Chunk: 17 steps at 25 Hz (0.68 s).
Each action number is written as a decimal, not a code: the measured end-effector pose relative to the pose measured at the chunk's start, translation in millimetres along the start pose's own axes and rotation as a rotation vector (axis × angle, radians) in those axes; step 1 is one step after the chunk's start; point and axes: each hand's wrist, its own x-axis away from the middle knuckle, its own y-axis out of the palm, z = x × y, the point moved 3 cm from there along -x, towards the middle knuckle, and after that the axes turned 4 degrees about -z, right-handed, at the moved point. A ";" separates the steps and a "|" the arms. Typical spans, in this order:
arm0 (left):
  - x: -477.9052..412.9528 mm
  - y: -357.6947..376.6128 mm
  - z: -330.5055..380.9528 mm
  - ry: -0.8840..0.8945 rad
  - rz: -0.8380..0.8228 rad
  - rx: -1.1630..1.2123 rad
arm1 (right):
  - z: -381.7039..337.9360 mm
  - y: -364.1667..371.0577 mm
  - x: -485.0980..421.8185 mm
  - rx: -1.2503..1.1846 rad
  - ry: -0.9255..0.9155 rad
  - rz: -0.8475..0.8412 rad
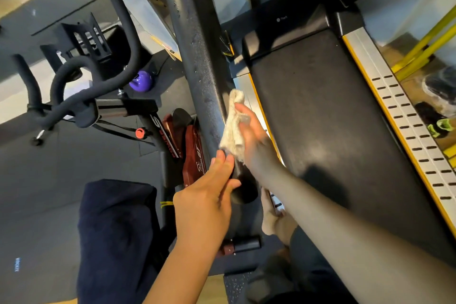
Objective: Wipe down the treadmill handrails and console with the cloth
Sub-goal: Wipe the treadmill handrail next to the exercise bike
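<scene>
A dark grey treadmill handrail (197, 52) runs from the top centre down to its rounded end near the middle; droplets speckle its surface. A beige cloth (233, 126) lies against the rail's right side. My right hand (254, 138) presses the cloth onto the rail, fingers bent around it. My left hand (209, 200) rests on the rail's near end, fingers fairly straight along its left side, thumb across the end cap. The console is out of view.
The black treadmill belt (333, 118) with its yellow-edged side rail (399, 111) fills the right. An exercise bike (81, 96) with black handlebars stands at left. A purple kettlebell (140, 80) sits on the dark floor mat. My dark trousered leg (116, 234) is below.
</scene>
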 end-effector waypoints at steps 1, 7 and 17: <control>0.4 -0.2 -0.4 0.016 -0.001 0.006 | 3.8 0.0 -4.2 0.001 -0.002 0.007; 2.1 1.7 -3.4 -0.034 -0.042 0.029 | 16.5 -4.1 66.6 0.062 -0.076 -0.077; 3.3 2.4 2.3 -0.010 -0.002 -0.031 | 14.9 -3.9 -5.1 -0.003 0.132 -0.024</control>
